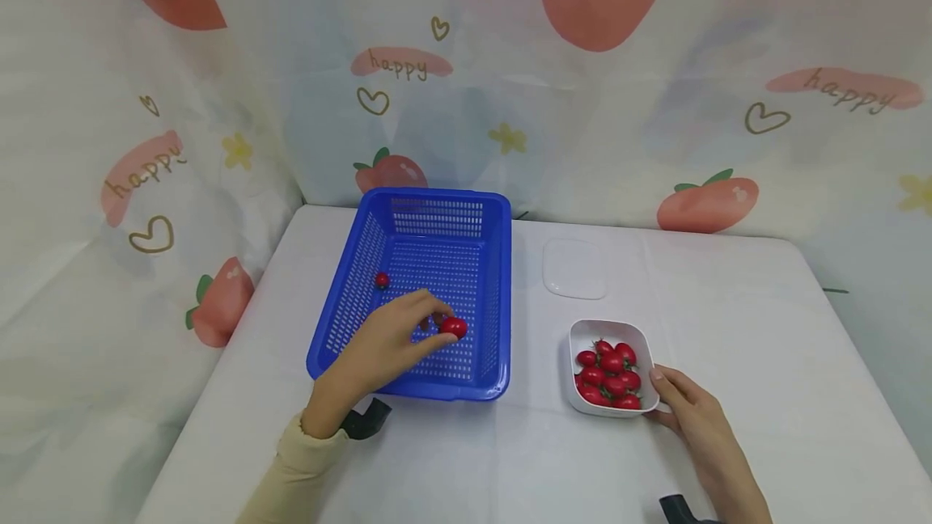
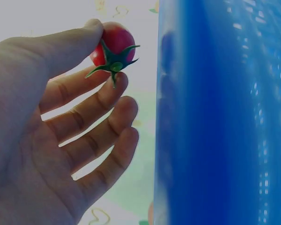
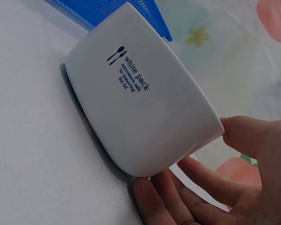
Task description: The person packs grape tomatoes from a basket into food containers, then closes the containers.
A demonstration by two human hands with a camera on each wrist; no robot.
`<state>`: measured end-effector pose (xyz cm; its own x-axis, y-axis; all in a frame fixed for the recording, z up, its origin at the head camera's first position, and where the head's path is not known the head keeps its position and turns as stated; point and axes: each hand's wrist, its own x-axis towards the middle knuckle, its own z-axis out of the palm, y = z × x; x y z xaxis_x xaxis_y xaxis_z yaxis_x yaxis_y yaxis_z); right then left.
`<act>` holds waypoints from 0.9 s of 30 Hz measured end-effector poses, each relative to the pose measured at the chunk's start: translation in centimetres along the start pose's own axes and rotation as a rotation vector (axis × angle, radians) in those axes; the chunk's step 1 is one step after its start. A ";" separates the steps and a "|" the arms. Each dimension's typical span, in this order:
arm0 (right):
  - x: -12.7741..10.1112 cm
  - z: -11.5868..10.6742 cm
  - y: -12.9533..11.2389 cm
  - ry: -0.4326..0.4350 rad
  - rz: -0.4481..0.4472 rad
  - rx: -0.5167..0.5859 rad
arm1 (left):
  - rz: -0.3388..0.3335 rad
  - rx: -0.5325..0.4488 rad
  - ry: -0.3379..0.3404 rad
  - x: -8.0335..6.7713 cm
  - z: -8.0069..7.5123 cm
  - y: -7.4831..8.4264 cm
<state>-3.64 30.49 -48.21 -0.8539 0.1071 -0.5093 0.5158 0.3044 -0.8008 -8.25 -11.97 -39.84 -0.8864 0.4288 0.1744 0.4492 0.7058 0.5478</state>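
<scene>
My left hand (image 1: pixel 396 338) reaches into the blue slotted basket (image 1: pixel 408 370) and pinches a red cherry tomato (image 1: pixel 454 327) between thumb and forefinger. In the left wrist view the tomato (image 2: pixel 113 44) shows its green calyx, with the basket wall (image 2: pixel 220 117) close beside it. A second tomato (image 1: pixel 382 280) lies on the basket floor. My right hand (image 1: pixel 688 411) holds the near right corner of a white bowl (image 1: pixel 582 330) filled with several cherry tomatoes (image 1: pixel 610 374). In the right wrist view the fingers (image 3: pixel 187 197) cup the bowl's underside (image 3: pixel 140 117).
A clear plastic lid (image 1: pixel 575 267) lies on the white table (image 1: pixel 728 306) behind the bowl. A strawberry-print cloth backdrop (image 1: pixel 619 103) surrounds the table on three sides. Dark wrist-camera mounts (image 1: pixel 367 420) show near both forearms.
</scene>
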 end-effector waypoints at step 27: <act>0.2 -0.1 0.1 0.000 -0.007 0.003 | 0.117 0.086 0.030 4.6 4.7 6.0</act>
<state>-3.74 30.62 -48.40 -0.8577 0.1054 -0.5033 0.5098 0.3025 -0.8054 -9.14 -3.12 -39.66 -0.8295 0.4951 0.2583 0.5568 0.6982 0.4499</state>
